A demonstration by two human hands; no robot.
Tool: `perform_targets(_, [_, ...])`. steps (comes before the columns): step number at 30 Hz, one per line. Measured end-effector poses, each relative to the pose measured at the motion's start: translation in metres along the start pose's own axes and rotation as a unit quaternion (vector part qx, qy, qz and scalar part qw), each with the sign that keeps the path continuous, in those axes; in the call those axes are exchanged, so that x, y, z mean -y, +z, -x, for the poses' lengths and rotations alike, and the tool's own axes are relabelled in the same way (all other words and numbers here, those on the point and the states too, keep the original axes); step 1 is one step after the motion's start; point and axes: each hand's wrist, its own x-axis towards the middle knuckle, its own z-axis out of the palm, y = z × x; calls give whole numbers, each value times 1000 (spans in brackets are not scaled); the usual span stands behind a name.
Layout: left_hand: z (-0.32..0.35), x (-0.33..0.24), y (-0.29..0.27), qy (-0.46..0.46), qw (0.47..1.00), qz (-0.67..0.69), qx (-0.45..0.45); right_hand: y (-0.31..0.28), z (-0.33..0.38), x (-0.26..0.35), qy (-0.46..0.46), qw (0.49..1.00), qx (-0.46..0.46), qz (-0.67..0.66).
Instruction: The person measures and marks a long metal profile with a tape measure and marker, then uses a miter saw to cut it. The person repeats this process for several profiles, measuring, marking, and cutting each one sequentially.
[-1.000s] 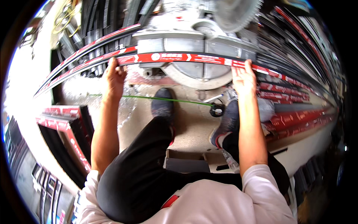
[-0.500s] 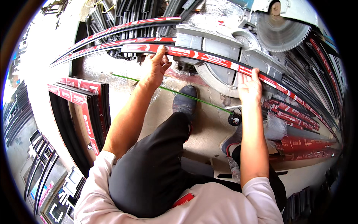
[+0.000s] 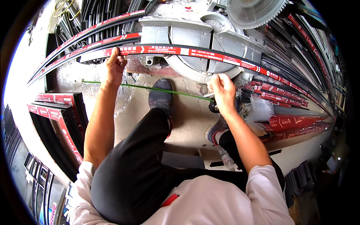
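My left hand [image 3: 114,69] pinches a long profile strip [image 3: 176,50] near its left end, thumb on its red printed film. The strip lies across the grey bed of a mitre saw [image 3: 189,37] and runs far to the right. My right hand [image 3: 224,93] is off the strip, in front of the saw's round base, fingers curled in with nothing visible in them. Just below it sits a black tape measure [image 3: 213,106], partly covered by my wrist. Its green blade [image 3: 161,89] stretches left across the floor, past my shoe [image 3: 161,93].
The toothed saw blade [image 3: 257,11] hangs raised at the top. Two red-filmed strips [image 3: 86,48] extend left of the saw. Red-filmed frames [image 3: 56,112] stand at left. Wrapped profiles [image 3: 292,123] and a plastic bottle [image 3: 227,159] lie at right and below.
My right hand has let go of the strip and come down toward the tape measure, its fingers curling. My left hand keeps its pinch. The whole view has shifted, moving the scene leftward.
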Motion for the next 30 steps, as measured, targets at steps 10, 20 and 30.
perform_targets(10, [-16, -15, -29, 12, 1000, 20, -15, -59, 61, -73, -123, 859, 127, 480])
perform_targets(20, [-22, -26, -46, -1, 1000, 3, 11, -37, 59, -107, -114, 825, 157, 531])
perform_targets(30, [-12, -28, -27, -4, 998, -38, -56, -65, 44, -47, -148, 855, 277, 412])
